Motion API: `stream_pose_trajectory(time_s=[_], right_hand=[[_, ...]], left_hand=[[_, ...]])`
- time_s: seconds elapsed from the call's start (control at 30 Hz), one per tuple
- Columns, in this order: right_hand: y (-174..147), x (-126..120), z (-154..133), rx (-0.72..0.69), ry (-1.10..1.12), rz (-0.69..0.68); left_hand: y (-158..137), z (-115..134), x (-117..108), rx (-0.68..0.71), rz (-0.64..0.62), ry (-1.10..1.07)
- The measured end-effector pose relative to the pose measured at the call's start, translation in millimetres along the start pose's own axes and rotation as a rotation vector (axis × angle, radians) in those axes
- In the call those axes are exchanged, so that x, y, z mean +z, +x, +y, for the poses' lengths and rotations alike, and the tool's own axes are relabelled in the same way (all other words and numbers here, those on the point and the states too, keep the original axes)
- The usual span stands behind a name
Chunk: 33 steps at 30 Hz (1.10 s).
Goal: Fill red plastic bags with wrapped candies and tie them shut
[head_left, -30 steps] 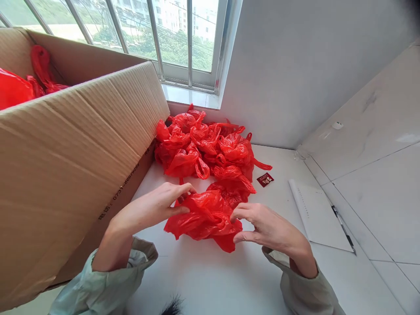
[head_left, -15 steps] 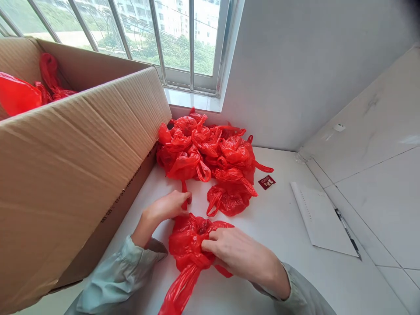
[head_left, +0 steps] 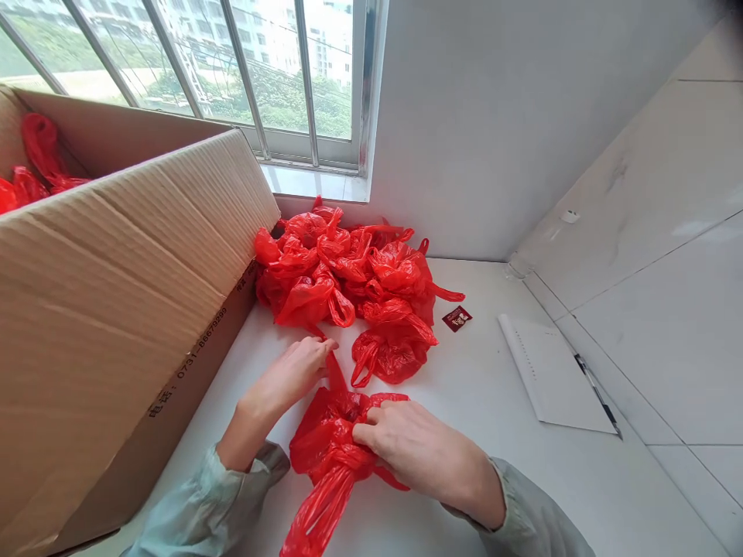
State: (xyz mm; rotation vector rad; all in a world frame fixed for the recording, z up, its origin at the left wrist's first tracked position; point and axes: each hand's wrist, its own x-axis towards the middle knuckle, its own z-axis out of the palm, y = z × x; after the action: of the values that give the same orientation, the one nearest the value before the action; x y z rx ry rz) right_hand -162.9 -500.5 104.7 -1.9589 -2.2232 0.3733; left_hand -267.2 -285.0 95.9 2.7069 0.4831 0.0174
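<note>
A red plastic bag lies bunched on the white tabletop in front of me, one long twisted end trailing toward the near edge. My left hand is closed on a strip of this bag at its far side and pulls it up taut. On the bag's right side, my right hand grips the gathered plastic with bent fingers. What the bag holds is hidden. Just beyond, a pile of red plastic bags sits against the wall, with one knotted bag at its front.
A large cardboard box with red bags in it stands on the left, below a barred window. To the right lie a small dark red packet, a sheet of white paper and a black pen by the tiled wall.
My left hand has drawn the strip of the bag slightly up and away, stretching it. My right hand keeps its hold. The whole view has shifted a little, with the surroundings sliding left.
</note>
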Motion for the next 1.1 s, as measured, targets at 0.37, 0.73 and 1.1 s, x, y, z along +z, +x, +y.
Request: stream_pose_trajectory(time_s=[0.37,0.73,1.1], right_hand=[[-9,-13,-3,0.059,-0.092,-0.014],[-8,-26,15,0.094,0.003,0.032],[1,-47,33,0.277,0.433,0.273]], left_hand=[[47,38,7,0.483,-0.432,-0.172],[91,26,27,0.362,-0.203,-0.225],[-23,52,-44,0.36,-0.111,-0.303]])
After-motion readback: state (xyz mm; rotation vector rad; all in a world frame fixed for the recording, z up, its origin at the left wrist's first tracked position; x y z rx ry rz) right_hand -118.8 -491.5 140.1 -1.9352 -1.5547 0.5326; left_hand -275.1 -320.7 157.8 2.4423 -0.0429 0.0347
